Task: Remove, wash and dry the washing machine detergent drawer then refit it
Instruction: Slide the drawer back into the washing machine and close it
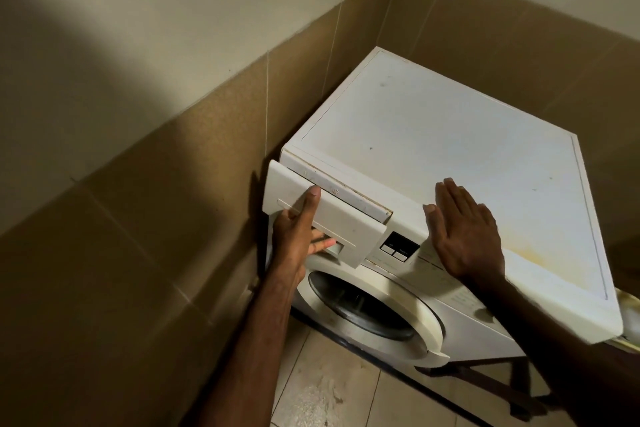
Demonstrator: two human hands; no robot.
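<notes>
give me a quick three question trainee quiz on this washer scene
1. True or false: the drawer is fully shut.
2. Which hand grips the drawer? A) left B) right C) both
3. Fill in: the right hand rests flat on the washer's ____.

Key:
1. False: it stands partly out of the washer.
2. A: the left hand has its thumb on the drawer front and its fingers in the handle recess.
3. Top.

drawer [341,218] interior hidden, panel labels [398,248] illegible
</notes>
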